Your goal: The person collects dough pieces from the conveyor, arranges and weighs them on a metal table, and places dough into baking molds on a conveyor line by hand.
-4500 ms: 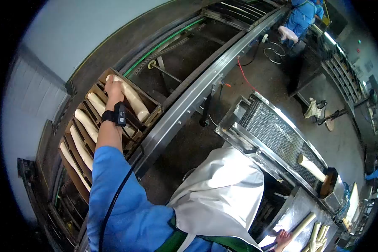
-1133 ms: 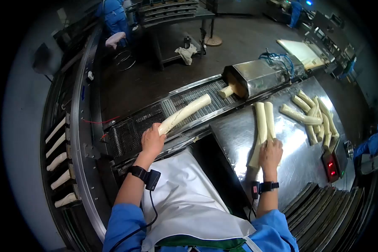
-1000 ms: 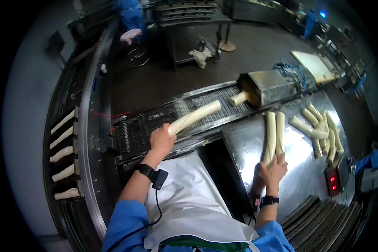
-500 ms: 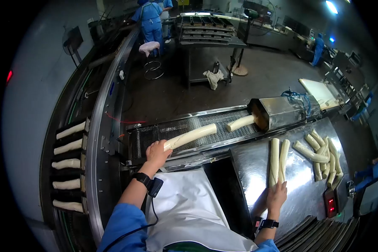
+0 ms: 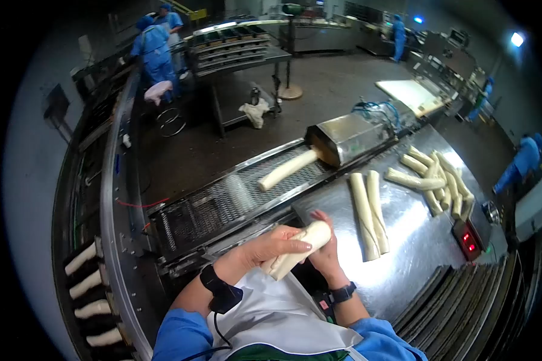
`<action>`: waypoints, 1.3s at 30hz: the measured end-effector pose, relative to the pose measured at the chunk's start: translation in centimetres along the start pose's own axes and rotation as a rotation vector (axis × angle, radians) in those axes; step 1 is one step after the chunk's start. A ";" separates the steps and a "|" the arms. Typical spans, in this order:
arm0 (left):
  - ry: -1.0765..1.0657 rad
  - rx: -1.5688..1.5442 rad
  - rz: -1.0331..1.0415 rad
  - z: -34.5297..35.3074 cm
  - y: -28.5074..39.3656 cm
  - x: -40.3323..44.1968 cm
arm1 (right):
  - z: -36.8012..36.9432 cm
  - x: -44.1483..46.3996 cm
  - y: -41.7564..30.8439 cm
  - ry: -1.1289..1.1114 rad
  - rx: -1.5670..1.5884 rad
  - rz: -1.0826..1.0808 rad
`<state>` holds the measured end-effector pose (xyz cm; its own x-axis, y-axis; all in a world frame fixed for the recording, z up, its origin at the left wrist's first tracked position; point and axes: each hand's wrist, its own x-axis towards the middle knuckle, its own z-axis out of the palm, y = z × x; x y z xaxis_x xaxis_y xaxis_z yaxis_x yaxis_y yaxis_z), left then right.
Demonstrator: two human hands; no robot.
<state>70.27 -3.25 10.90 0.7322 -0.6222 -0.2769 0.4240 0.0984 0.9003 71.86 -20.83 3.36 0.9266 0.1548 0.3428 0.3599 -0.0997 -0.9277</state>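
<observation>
A pale dough roll [image 5: 302,246] is held up in front of my apron, tilted, between both hands. My left hand [image 5: 277,243] wraps round its near side, thumb across the top. Against its far right side rests my right hand [image 5: 326,256], its fingers partly hidden behind the roll. Another dough roll [image 5: 288,170] lies on the mesh conveyor belt [image 5: 223,201], one end inside the metal housing [image 5: 358,137]. Two long dough rolls [image 5: 367,216] lie side by side on the steel table [image 5: 334,210], just right of my hands.
More dough rolls [image 5: 442,180] are piled at the table's right, near a red digital display [image 5: 465,239]. Dark trays [image 5: 464,301] stand stacked at the lower right. Dough pieces sit in moulds [image 5: 93,310] along the left line. Co-workers in blue [image 5: 156,54] stand farther off.
My left hand has lifted the dough roll off the belt and brought it toward me. My right hand has left the two table rolls and joined it. The view has turned right.
</observation>
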 end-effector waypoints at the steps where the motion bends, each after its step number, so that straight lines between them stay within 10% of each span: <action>1: -0.056 -0.041 0.041 -0.4 0.4 0.8 | -0.9 0.2 -0.2 0.025 -0.013 0.004; 4: -0.140 -0.603 0.173 -0.8 1.7 2.6 | -4.7 0.8 -1.2 0.141 -0.535 0.113; 10: 0.505 0.276 0.232 -8.1 -1.5 3.1 | -13.2 -1.9 5.4 0.202 -1.241 0.367; 14: 0.835 1.222 0.089 -13.9 -4.8 1.6 | -14.7 -2.1 5.7 0.111 -1.243 0.472; 21: 0.921 1.236 -0.219 -17.4 -5.8 1.6 | -14.6 0.5 6.1 -0.018 -1.328 0.479; 39: 1.005 1.394 -0.143 -12.8 -7.8 0.8 | -12.6 1.2 4.2 -0.330 -1.305 0.436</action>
<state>74.32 5.43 -0.66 0.9834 0.1791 0.0296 0.1629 -0.9426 0.2915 75.86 -33.49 1.77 0.9856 0.0771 -0.1503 0.0649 -0.9943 -0.0845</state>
